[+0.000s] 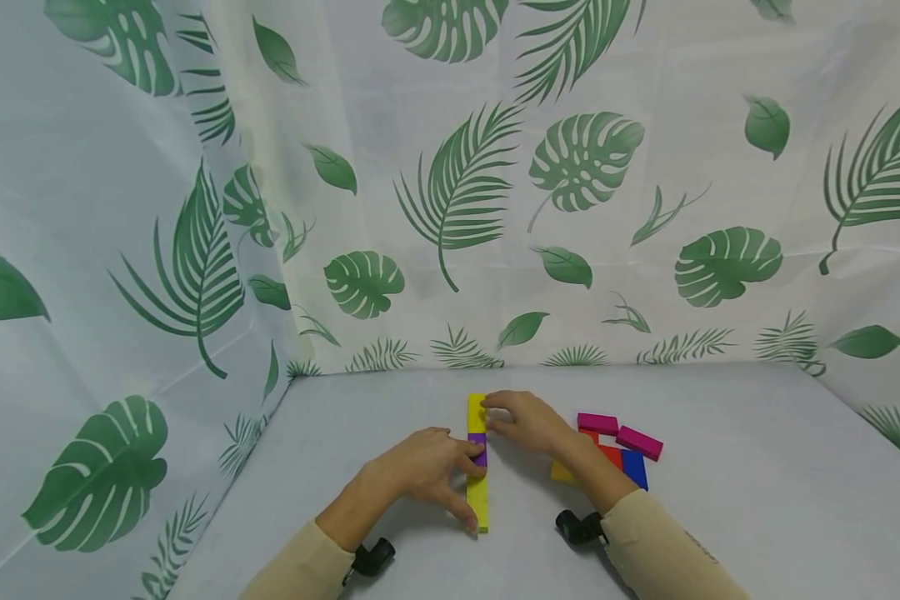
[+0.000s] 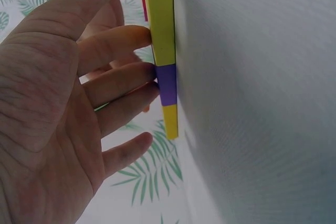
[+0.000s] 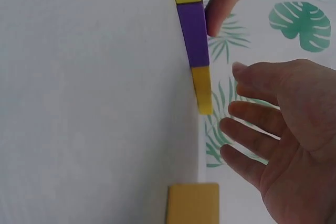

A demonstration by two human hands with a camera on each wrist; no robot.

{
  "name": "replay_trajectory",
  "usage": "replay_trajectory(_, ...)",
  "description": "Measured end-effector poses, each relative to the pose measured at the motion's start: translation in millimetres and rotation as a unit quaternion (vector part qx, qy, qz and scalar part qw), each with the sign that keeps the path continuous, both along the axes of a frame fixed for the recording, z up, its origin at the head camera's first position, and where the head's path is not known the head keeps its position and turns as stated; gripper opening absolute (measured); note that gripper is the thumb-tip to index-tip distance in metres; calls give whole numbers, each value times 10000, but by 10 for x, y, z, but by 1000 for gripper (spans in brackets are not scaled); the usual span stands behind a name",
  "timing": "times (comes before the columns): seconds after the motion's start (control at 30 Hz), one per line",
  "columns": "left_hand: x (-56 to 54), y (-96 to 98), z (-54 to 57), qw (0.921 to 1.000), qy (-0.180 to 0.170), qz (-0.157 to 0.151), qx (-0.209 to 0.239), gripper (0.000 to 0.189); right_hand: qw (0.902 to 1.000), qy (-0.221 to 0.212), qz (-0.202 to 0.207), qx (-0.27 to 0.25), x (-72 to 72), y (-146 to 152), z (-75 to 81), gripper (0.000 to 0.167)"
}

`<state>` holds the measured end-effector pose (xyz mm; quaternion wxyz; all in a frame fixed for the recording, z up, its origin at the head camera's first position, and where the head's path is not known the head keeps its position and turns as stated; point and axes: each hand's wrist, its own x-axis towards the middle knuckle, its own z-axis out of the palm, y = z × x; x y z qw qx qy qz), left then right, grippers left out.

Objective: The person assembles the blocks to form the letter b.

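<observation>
Three blocks lie end to end in a straight row in the head view: a yellow block [image 1: 476,410] at the far end, a purple block [image 1: 477,437] in the middle and a lime-yellow block [image 1: 479,498] nearest. My left hand [image 1: 429,465] is at the row's left side, its extended fingertips touching the purple and lime-yellow blocks. Its thumb is at the near end. The right hand [image 1: 531,422] is beside the far yellow block on the right, fingers loosely bent. In the right wrist view, a gap shows between that hand [image 3: 294,129] and the row.
Right of the row, partly behind the right forearm, lie red [image 1: 611,455], blue [image 1: 634,468] and yellow-orange [image 1: 564,472] blocks. Two magenta blocks [image 1: 597,423] lie just beyond them. Leaf-print curtains [image 1: 450,325] border the white table [image 1: 757,500] at the back and sides.
</observation>
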<state>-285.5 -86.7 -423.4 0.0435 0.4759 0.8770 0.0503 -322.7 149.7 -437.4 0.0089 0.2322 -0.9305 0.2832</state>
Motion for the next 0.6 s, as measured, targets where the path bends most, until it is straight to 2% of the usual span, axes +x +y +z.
replay_trajectory(0.3,-4,23,7,9997,-123,178,-68,74,9997,216,1,109,42,224,84,43)
replay_trajectory(0.5,-6,27,-7,9995,-157,247,-114,75,9986,450,-15,261,38,397,69,43)
replay_trajectory(0.6,-5,26,-3,9994,-175,268,-128,75,9988,384,-94,300,35,476,62,44)
